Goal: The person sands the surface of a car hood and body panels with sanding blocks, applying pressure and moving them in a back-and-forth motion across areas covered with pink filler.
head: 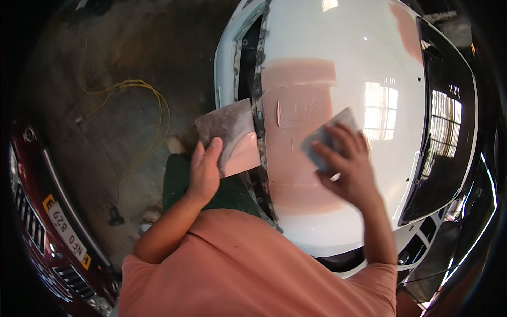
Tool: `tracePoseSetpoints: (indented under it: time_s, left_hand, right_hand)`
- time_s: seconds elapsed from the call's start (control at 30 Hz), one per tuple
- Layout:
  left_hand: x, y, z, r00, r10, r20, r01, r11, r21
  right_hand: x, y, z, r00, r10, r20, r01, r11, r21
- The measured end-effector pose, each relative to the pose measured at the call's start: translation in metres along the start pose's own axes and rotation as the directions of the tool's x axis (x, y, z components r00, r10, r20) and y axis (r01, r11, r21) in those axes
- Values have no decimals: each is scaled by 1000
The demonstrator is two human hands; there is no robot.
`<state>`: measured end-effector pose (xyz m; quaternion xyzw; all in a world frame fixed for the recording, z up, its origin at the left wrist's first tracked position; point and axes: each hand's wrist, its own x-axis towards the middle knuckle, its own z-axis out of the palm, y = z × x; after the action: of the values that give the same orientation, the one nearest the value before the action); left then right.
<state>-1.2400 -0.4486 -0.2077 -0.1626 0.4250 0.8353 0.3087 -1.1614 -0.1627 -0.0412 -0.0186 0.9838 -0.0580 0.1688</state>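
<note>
My left hand [204, 172] holds a flat, square putty board [223, 121] over the near edge of a white car panel [356, 59]. A smooth mound of pink body filler [243, 156] covers one corner of the board. In my right hand [350, 170] is a flat grey spreader [347, 117], blurred, above the panel. Below it lies a broad band of pink filler [301, 158] on the white paint. Raised streaks and one thick ridge [279, 112] mark its surface. Whether the spreader touches the filler I cannot tell.
Dark glass [439, 130] borders the panel's far side, where another pink patch [406, 31] shows. A bare, stained metal edge [258, 79] runs nearest me. Yellow cable [160, 103] loops across the concrete floor [119, 126]. A dark red vehicle [59, 190] stands at the left.
</note>
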Motion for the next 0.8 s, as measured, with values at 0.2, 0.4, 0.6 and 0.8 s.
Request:
tracePoseSetpoints:
  time_s: [0.2, 0.4, 0.6, 0.8]
  left_hand:
    - [-18, 12, 36, 949, 189, 251, -241, 951, 193]
    - [-29, 13, 62, 923, 362, 133, -380, 911, 158]
    - [-20, 26, 15, 943, 307, 130, -300, 951, -68]
    - [-52, 12, -32, 980, 187, 67, -193, 978, 86]
  right_hand:
    - [-3, -89, 13, 984, 34, -175, 5, 976, 217]
    - [-28, -87, 23, 994, -110, -25, 112, 991, 73]
    - [6, 13, 28, 925, -171, 339, 274, 918, -287]
    - [94, 44, 68, 720, -412, 559, 649, 686, -330]
